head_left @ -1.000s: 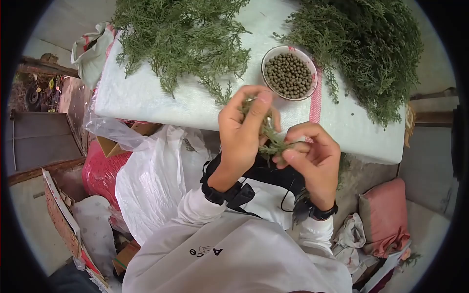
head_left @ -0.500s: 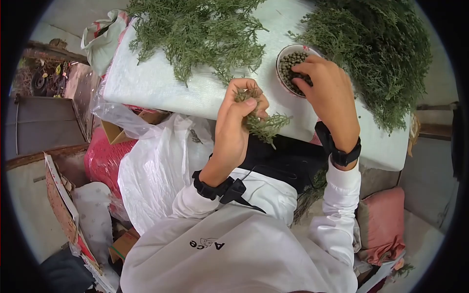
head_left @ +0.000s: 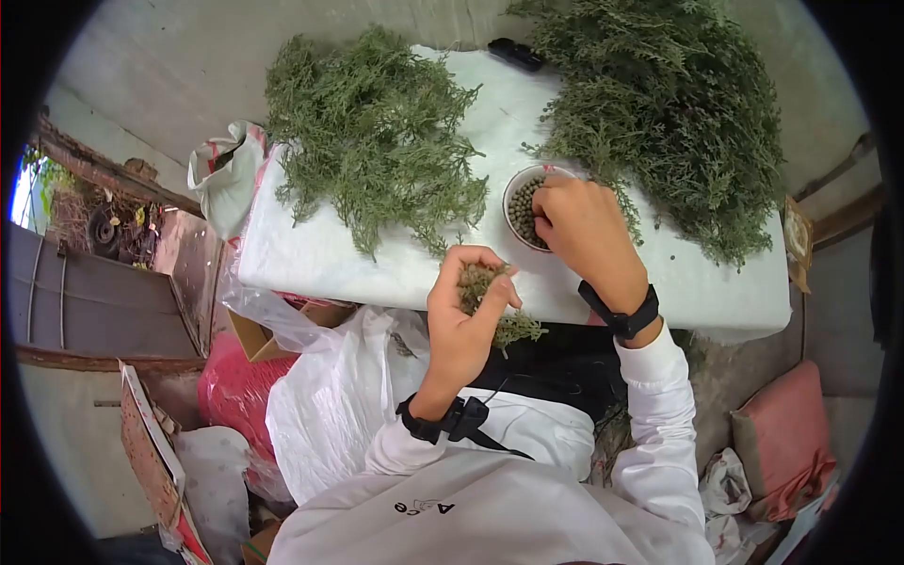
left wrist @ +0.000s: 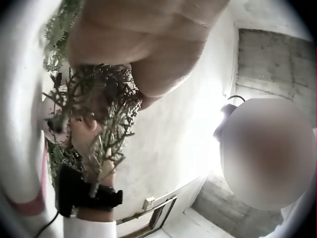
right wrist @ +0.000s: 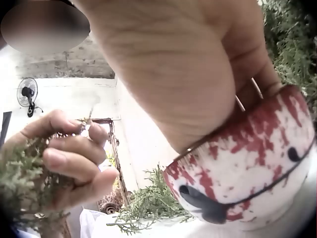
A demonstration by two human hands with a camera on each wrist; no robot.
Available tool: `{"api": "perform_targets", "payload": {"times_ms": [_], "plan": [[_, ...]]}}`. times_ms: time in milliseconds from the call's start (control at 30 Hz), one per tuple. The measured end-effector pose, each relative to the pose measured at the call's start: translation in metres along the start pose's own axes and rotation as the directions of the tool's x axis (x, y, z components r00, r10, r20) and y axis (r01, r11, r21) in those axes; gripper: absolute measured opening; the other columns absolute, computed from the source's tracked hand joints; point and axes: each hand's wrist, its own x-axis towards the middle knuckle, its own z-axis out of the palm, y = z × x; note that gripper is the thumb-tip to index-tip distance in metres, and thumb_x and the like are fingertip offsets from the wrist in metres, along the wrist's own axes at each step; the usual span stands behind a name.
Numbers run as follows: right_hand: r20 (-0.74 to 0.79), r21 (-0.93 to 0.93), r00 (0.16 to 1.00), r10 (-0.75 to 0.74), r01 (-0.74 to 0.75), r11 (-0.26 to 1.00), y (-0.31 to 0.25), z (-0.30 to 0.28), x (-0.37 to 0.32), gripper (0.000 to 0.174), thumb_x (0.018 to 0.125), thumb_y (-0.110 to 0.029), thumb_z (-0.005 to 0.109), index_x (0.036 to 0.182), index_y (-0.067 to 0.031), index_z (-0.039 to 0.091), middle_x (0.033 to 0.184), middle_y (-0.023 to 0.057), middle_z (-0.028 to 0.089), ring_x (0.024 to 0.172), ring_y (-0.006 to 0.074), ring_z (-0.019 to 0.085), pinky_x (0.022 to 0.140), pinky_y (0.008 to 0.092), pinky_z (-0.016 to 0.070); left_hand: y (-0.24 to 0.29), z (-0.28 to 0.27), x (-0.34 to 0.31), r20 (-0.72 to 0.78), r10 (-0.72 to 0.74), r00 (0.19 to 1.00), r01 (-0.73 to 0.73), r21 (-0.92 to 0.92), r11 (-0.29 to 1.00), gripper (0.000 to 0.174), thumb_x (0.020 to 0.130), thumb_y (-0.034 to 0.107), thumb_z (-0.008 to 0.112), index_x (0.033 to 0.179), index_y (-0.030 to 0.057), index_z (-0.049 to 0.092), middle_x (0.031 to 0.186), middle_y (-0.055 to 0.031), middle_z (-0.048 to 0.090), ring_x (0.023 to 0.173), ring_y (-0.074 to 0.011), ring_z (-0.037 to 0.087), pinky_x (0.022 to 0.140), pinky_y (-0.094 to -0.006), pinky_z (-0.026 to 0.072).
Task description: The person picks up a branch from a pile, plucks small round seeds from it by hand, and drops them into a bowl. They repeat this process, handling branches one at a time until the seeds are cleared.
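My left hand (head_left: 466, 315) grips a bunch of feathery evergreen sprigs (head_left: 520, 330) near the table's front edge. In the left wrist view, the scaly twigs (left wrist: 116, 129) hang out past the palm. My right hand (head_left: 586, 221) reaches over a bowl (head_left: 509, 221) with its curled fingertips down inside the rim. Small round brown-green balls (head_left: 524, 200) fill the bowl. From the right wrist, the bowl's outside (right wrist: 247, 173) shows white with red patches and a dark pattern. Its wall hides the right fingertips, so I cannot tell whether they pinch anything.
Loose evergreen branches (head_left: 377, 141) lie on the white-covered table (head_left: 377, 278) at left, and a larger, denser heap (head_left: 678, 122) at right. A black object (head_left: 516, 55) sits at the back edge. White plastic sheeting (head_left: 330, 395) hangs in front; a red cushion (head_left: 786, 433) stands lower right.
The right hand has left the sprigs beside the left hand and moved up and away to the bowl. The left hand keeps its grip on them. The head view has shifted, showing more of the table's back.
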Motion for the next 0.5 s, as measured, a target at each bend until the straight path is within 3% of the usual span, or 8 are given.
{"api": "perform_targets", "payload": {"times_ms": [33, 133, 200, 300, 333, 433, 467, 500], "plan": [[-0.006, 0.013, 1.000, -0.011, 0.011, 1.000, -0.001, 0.001, 0.000, 0.011, 0.069, -0.007, 0.067, 0.079, -0.0008, 0.066, 0.079, 0.0139, 0.062, 0.070, 0.0352, 0.062, 0.061, 0.0441, 0.0477, 0.002, 0.000, -0.001, -0.007, 0.003, 1.000, -0.003, 0.000, 1.000, 0.010, 0.094, 0.002, 0.052, 0.102, 0.0016, 0.046, 0.077, -0.0033, 0.053, 0.065, -0.0112, 0.055, 0.096, -0.0423, 0.0498], [-0.031, 0.067, 0.999, -0.025, 0.027, 0.997, -0.003, -0.009, 0.004, 0.011, 0.069, -0.007, 0.067, 0.078, -0.0003, 0.063, 0.075, 0.0134, 0.061, 0.065, 0.0348, 0.060, 0.059, 0.0422, 0.0469, 0.011, -0.006, -0.004, 0.226, -0.125, 0.966, 0.173, -0.211, 0.962, 0.010, 0.094, 0.002, 0.052, 0.102, 0.0018, 0.047, 0.078, -0.0002, 0.049, 0.064, -0.0075, 0.051, 0.086, -0.0346, 0.0523], [-0.048, 0.098, 0.999, -0.019, 0.024, 0.995, -0.005, -0.015, 0.003, 0.012, 0.069, -0.007, 0.066, 0.078, -0.0001, 0.061, 0.074, 0.0132, 0.061, 0.063, 0.0347, 0.059, 0.057, 0.0412, 0.0466, 0.013, -0.010, -0.009, 0.180, -0.162, 0.970, 0.191, -0.154, 0.970, 0.010, 0.094, 0.002, 0.052, 0.103, 0.0019, 0.047, 0.077, -0.0002, 0.049, 0.063, -0.0076, 0.051, 0.083, -0.0341, 0.0531], [-0.225, 0.287, 0.970, 0.093, -0.025, 0.958, -0.006, -0.027, -0.005, 0.010, 0.069, -0.001, 0.063, 0.078, -0.0006, 0.058, 0.066, 0.0098, 0.058, 0.055, 0.0234, 0.058, 0.052, 0.0329, 0.0440, 0.010, -0.010, -0.007, 0.081, -0.193, 0.978, 0.200, -0.082, 0.976, 0.010, 0.094, 0.002, 0.052, 0.103, 0.0020, 0.048, 0.076, -0.0004, 0.049, 0.062, -0.0077, 0.050, 0.076, -0.0331, 0.0545], [-0.230, 0.282, 0.970, 0.074, -0.007, 0.959, -0.008, -0.030, -0.006, 0.010, 0.069, -0.001, 0.063, 0.078, -0.0006, 0.058, 0.066, 0.0098, 0.058, 0.055, 0.0234, 0.058, 0.052, 0.0329, 0.0440, 0.008, -0.011, -0.006, 0.078, -0.191, 0.978, 0.199, -0.109, 0.974, 0.010, 0.094, 0.003, 0.050, 0.103, 0.0018, 0.047, 0.075, -0.0010, 0.048, 0.061, -0.0090, 0.050, 0.075, -0.0342, 0.0549], [-0.193, 0.542, 0.909, 0.370, -0.216, 0.812, -0.014, -0.037, -0.030, 0.008, 0.070, 0.000, 0.063, 0.075, -0.0013, 0.056, 0.065, 0.0053, 0.059, 0.054, 0.0124, 0.058, 0.049, 0.0262, 0.0436, 0.004, -0.012, -0.010, 0.088, -0.220, 0.971, 0.232, -0.166, 0.958, 0.010, 0.093, 0.004, 0.046, 0.103, 0.0015, 0.046, 0.073, -0.0022, 0.046, 0.059, -0.0114, 0.050, 0.073, -0.0365, 0.0558], [-0.193, 0.531, 0.904, 0.381, -0.230, 0.815, -0.015, -0.035, -0.038, 0.008, 0.070, 0.000, 0.063, 0.075, -0.0013, 0.056, 0.065, 0.0053, 0.059, 0.054, 0.0124, 0.058, 0.049, 0.0262, 0.0436, 0.004, -0.010, -0.009, 0.045, -0.209, 0.977, 0.213, -0.186, 0.959, 0.010, 0.094, 0.003, 0.047, 0.104, 0.0014, 0.046, 0.074, -0.0025, 0.047, 0.059, -0.0112, 0.050, 0.071, -0.0349, 0.0552], [-0.179, 0.635, 0.916, 0.359, -0.171, 0.753, -0.017, -0.030, -0.045, 0.008, 0.071, 0.003, 0.060, 0.077, -0.0010, 0.058, 0.067, 0.0031, 0.061, 0.058, 0.0075, 0.056, 0.050, 0.0228, 0.0423, 0.004, -0.008, -0.008, 0.009, -0.200, 0.980, 0.197, -0.209, 0.958, 0.010, 0.094, 0.002, 0.047, 0.104, 0.0014, 0.046, 0.076, -0.0028, 0.048, 0.059, -0.0109, 0.050, 0.069, -0.0333, 0.0545]]}}
